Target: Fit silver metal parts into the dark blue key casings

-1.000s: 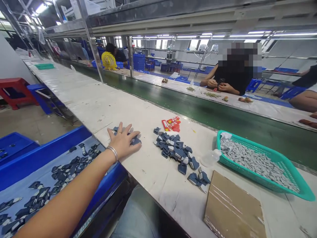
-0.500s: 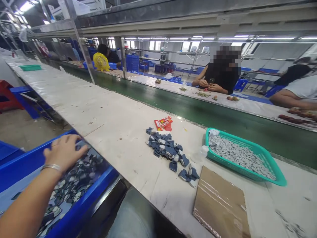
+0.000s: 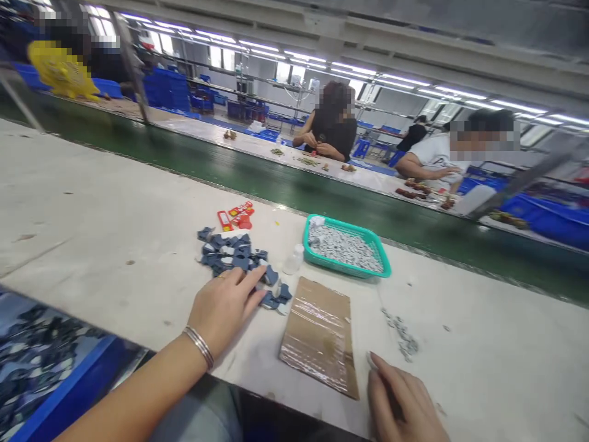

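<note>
Both your hands are at the table (image 3: 115, 215): your left hand (image 3: 223, 307) reaches in from the near edge onto the pile of dark blue pieces (image 3: 239, 247), which lies between the near and far edges, its thumb and forefinger parted, though you cannot tell whether they grip a piece. Your right hand (image 3: 405, 402) is at the near edge, just right of the near right corner of the cardboard sheet (image 3: 319, 334), its fingers curled, whether on anything you cannot tell. Towards the far edge, a clear bottle (image 3: 292, 262) stands just beside a green basket (image 3: 345, 270) of pale bits (image 3: 350, 248)
</note>
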Demonstrator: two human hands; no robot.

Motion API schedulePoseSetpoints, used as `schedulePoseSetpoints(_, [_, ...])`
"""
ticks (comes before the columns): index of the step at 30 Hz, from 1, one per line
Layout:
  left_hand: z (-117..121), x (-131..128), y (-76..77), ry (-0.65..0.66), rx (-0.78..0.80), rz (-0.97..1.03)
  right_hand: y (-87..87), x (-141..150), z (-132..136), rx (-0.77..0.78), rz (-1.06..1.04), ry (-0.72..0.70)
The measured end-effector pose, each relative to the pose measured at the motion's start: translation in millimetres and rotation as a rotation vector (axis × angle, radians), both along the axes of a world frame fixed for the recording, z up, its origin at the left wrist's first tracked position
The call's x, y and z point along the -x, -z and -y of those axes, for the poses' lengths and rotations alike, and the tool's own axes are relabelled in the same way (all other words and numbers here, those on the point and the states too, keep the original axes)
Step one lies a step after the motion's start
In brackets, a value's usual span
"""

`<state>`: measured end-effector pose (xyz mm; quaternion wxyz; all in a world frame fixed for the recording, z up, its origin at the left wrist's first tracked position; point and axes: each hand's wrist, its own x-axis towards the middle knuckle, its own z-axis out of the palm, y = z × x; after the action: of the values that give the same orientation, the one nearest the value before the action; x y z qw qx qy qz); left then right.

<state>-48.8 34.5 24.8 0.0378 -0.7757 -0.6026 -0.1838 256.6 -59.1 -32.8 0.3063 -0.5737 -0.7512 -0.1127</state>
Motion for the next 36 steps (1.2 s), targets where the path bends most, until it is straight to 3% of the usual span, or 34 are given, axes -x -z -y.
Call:
schedulePoseSetpoints(4, [1.1,-5.7,6.8,-0.034,0.03,0.023,-14.2,-8.3,-1.1,0.073,-0.133,0.201])
schedulePoseSetpoints(7, [1.9,5.2,13.1,-0.048,0.056,0.058,-20.9,-30.5,-16.6,0.081,-0.07,0.301])
schedulePoseSetpoints(11, [6.3,16.6,18.1,-0.037,0.078,0.134,-18.2,-56.4,-50.7,0.114,0.026,0.309])
schedulePoseSetpoints(15, [11.4,21.2,25.0,-0.014,0.101,0.256,-12.5,-51.7,-69.6,0.192,0.055,0.273])
schedulePoseSetpoints(21, [12.1,28.0,40.8,-0.043,0.17,0.33,-21.8,-22.4,-41.3,0.368,0.045,0.137])
schedulePoseSetpoints(23, [11.4,30.0,44.4,-0.067,0.172,0.332,-26.6,-26.2,-32.8,0.377,-0.04,0.117])
schedulePoseSetpoints(25, [11.2,31.2,45.7,-0.09,0.164,0.319,-29.6,-38.4,-31.3,0.343,-0.122,0.183])
schedulePoseSetpoints(29, [12.7,28.4,41.2,-0.113,0.175,0.319,-27.5,-59.9,-43.7,0.428,-0.159,0.391])
schedulePoseSetpoints(36, [17.0,17.1,26.8,-0.169,0.239,0.362,-18.0,-28.0,-40.4,0.602,-0.034,0.247])
